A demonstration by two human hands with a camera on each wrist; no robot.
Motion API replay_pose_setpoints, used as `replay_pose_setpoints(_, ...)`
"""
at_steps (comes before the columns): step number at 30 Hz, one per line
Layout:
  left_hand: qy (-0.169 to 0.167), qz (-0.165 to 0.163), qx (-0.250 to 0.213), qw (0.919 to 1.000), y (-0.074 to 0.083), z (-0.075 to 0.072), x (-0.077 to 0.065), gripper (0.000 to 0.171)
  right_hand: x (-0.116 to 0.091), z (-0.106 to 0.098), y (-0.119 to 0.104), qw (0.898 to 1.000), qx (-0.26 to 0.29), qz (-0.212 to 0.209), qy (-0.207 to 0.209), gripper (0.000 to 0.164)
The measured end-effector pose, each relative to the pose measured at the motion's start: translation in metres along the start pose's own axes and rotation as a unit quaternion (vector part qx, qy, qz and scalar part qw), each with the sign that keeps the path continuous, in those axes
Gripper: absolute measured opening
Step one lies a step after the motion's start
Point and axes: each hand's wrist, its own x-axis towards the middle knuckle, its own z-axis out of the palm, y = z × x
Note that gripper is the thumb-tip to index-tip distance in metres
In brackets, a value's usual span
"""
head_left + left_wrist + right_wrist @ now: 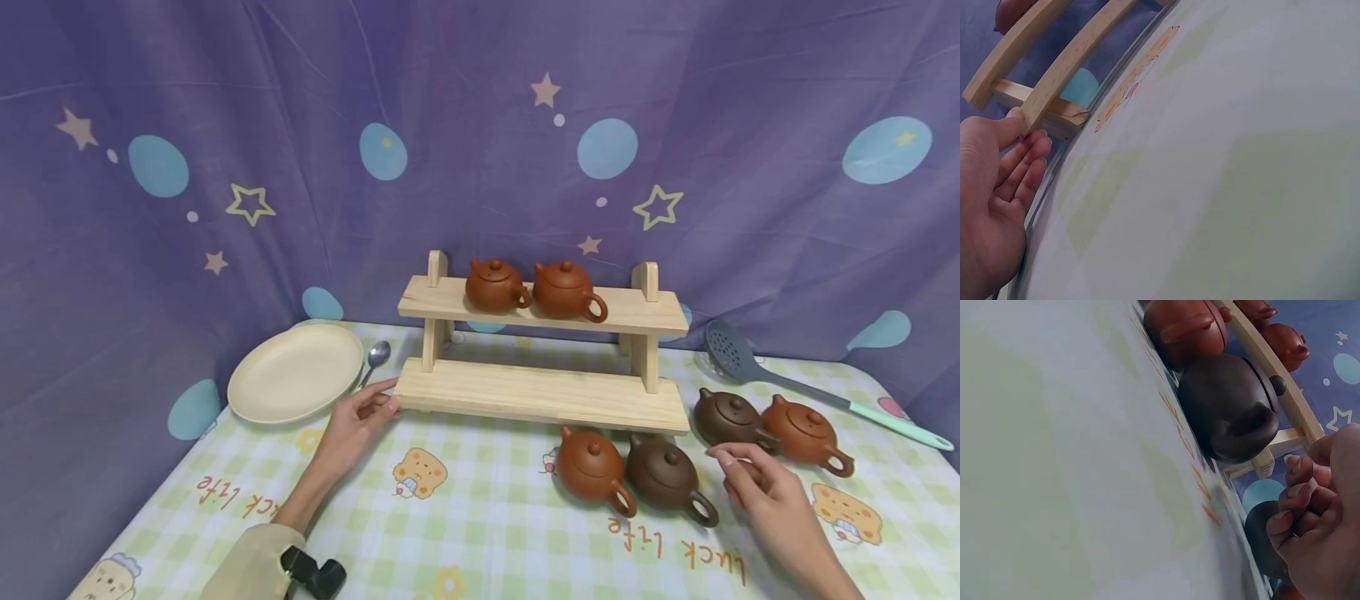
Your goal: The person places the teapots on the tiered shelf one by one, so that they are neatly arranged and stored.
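My left hand [358, 427] pinches the left end of the lower board of a two-tier wooden shelf [525, 390], thumb above and fingers beneath in the left wrist view. Two reddish-brown teapots, one [495, 287] left of the other [564, 292], stand on the upper board. Before the shelf, a reddish-brown teapot [592, 468] sits beside a dark brown teapot [662, 473]. Another dark teapot [729, 417] and reddish teapot [804, 432] stand to the right. Between these pairs is my right hand [772, 496], fingers loosely curled, holding nothing, just off the shelf's right end.
A cream oval plate [296, 375] and a metal spoon [378, 354] lie left of the shelf. At the back right lies a grey slotted skimmer [731, 350] with a mint handle. A checked cloth [480, 533] covers the table, and a purple curtain [465, 75] hangs behind.
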Motion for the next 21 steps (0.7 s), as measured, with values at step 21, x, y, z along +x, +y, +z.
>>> replay_pose_setpoints(21,-0.004,-0.002,-0.005,1.0000,0.000,-0.001,-0.001,0.044,-0.032,0.004,0.009,0.991,0.013,0.113,-0.068,0.038)
